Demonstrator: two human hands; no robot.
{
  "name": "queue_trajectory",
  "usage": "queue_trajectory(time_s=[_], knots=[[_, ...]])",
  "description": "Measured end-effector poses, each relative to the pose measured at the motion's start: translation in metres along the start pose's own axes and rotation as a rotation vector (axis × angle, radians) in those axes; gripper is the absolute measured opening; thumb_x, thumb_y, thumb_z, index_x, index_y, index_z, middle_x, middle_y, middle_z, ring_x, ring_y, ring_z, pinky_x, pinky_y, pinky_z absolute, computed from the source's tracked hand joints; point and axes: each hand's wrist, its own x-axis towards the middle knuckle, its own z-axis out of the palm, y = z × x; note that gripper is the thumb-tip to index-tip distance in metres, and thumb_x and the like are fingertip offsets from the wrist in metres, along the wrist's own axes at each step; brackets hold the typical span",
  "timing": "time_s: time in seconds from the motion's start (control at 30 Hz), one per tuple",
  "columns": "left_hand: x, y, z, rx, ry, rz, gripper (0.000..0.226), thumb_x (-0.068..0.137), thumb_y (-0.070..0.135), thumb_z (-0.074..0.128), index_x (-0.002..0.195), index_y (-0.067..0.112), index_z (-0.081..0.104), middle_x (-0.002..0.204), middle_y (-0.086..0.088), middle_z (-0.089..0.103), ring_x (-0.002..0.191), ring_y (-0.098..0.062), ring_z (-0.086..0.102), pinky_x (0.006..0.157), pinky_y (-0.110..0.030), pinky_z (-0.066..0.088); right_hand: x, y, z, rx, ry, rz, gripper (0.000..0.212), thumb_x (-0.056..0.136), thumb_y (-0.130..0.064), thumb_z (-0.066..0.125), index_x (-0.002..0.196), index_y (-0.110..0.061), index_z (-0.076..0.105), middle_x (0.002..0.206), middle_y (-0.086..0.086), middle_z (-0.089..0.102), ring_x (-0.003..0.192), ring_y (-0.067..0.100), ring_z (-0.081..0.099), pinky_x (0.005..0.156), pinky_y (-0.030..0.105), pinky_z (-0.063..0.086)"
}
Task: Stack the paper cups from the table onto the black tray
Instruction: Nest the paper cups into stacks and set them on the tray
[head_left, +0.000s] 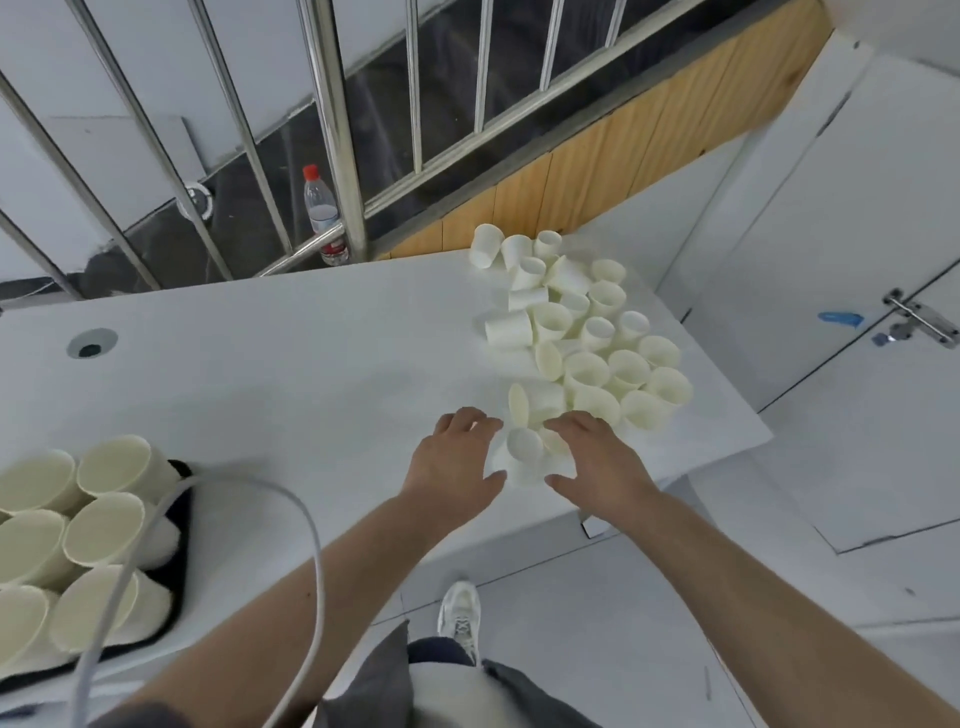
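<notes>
No text, number or brand is legible anywhere. At twelve o'clock, the clear plastic bottle with a red cap (323, 218) carries a red-and-white label, too blurred and small to read.

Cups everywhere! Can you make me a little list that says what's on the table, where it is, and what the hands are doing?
loose cups: a pile of white paper cups on the right of the white table, some upright, some tipped over
tray: black tray at the left, holding cups in stacks
left hand: open, beside the nearest cup
right hand: open, on the other side of that cup
bottle: red cap, behind the table
</notes>
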Motion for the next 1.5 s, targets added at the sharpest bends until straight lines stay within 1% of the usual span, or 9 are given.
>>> queue_trajectory(time_s=[0.27, 0.5, 0.7, 0.87, 1.07, 1.17, 1.23, 1.37, 1.5], knots=[[0.054, -0.006, 0.025, 0.02, -0.078, 0.043, 0.063, 0.086, 0.041, 0.062, 0.141, 0.024, 0.036, 0.142, 0.005, 0.037, 0.127, -0.018, 0.037, 0.094, -0.033, 0.046, 0.047, 0.026, 0.002, -0.097, -0.07, -0.008, 0.073, 0.088, -0.036, 0.066, 0.149, -0.025, 0.028, 0.15, -0.006, 0.028, 0.135, 0.017, 0.03, 0.088, 0.031, 0.05], [0.076, -0.005, 0.053, 0.074, -0.196, 0.019, 0.065, 0.084, 0.042, 0.063, 0.14, 0.023, 0.035, 0.141, 0.002, 0.038, 0.125, -0.021, 0.039, 0.094, -0.037, 0.046, 0.07, 0.041, 0.014, -0.137, -0.137, -0.038, 0.075, 0.087, -0.039, 0.066, 0.15, -0.026, 0.026, 0.153, -0.002, 0.025, 0.138, 0.021, 0.028, 0.101, 0.035, 0.043], [0.081, 0.006, 0.072, 0.095, -0.256, -0.032, 0.063, 0.086, 0.036, 0.062, 0.14, 0.022, 0.034, 0.14, 0.0, 0.039, 0.125, -0.023, 0.039, 0.094, -0.037, 0.045, 0.075, 0.051, 0.025, -0.123, -0.206, -0.085, 0.07, 0.086, -0.031, 0.067, 0.146, -0.024, 0.033, 0.149, 0.0, 0.028, 0.136, 0.023, 0.03, 0.095, 0.036, 0.047], [0.084, 0.012, 0.088, 0.072, -0.254, -0.086, 0.057, 0.089, 0.027, 0.057, 0.141, 0.024, 0.033, 0.137, 0.001, 0.04, 0.122, -0.022, 0.041, 0.091, -0.036, 0.045, 0.079, 0.058, 0.028, -0.1, -0.195, -0.146, 0.064, 0.086, -0.026, 0.068, 0.142, -0.021, 0.038, 0.144, 0.001, 0.033, 0.132, 0.023, 0.034, 0.089, 0.036, 0.05], [0.077, 0.002, 0.079, -0.102, -0.102, -0.227, 0.056, 0.087, 0.033, 0.062, 0.137, 0.028, 0.038, 0.136, 0.01, 0.043, 0.118, -0.015, 0.046, 0.09, -0.03, 0.046, 0.079, 0.065, 0.031, -0.053, -0.198, -0.177, 0.066, 0.085, -0.028, 0.065, 0.144, -0.023, 0.036, 0.143, -0.002, 0.032, 0.13, 0.02, 0.033, 0.09, 0.034, 0.048], [0.073, -0.011, 0.068, -0.282, -0.007, -0.353, 0.058, 0.082, 0.036, 0.069, 0.134, 0.027, 0.044, 0.128, 0.011, 0.049, 0.105, -0.011, 0.052, 0.085, -0.024, 0.044, 0.083, 0.064, 0.028, -0.049, -0.197, -0.192, 0.065, 0.086, -0.029, 0.063, 0.145, -0.024, 0.036, 0.144, -0.003, 0.031, 0.131, 0.019, 0.032, 0.091, 0.033, 0.048], [0.073, -0.017, 0.064, -0.387, 0.047, -0.403, 0.058, 0.08, 0.034, 0.072, 0.132, 0.025, 0.047, 0.125, 0.01, 0.051, 0.099, -0.008, 0.05, 0.085, -0.02, 0.041, 0.086, 0.062, 0.028, -0.044, -0.192, -0.198, 0.065, 0.087, -0.03, 0.063, 0.145, -0.024, 0.035, 0.145, -0.004, 0.031, 0.132, 0.019, 0.031, 0.092, 0.032, 0.048], [0.072, -0.022, 0.058, -0.44, 0.12, -0.419, 0.059, 0.08, 0.033, 0.074, 0.132, 0.025, 0.048, 0.125, 0.01, 0.052, 0.104, -0.008, 0.051, 0.087, -0.019, 0.039, 0.094, 0.057, 0.028, -0.046, -0.198, -0.23, 0.067, 0.086, -0.036, 0.065, 0.144, -0.022, 0.035, 0.145, -0.004, 0.031, 0.132, 0.019, 0.031, 0.093, 0.033, 0.047], [0.071, -0.027, 0.057, -0.461, 0.19, -0.439, 0.06, 0.079, 0.033, 0.075, 0.132, 0.026, 0.049, 0.123, 0.012, 0.052, 0.108, -0.009, 0.052, 0.089, -0.02, 0.04, 0.096, 0.058, 0.025, -0.03, -0.156, -0.236, 0.07, 0.084, -0.051, 0.064, 0.142, -0.022, 0.038, 0.143, -0.006, 0.035, 0.131, 0.017, 0.033, 0.096, 0.032, 0.045]])
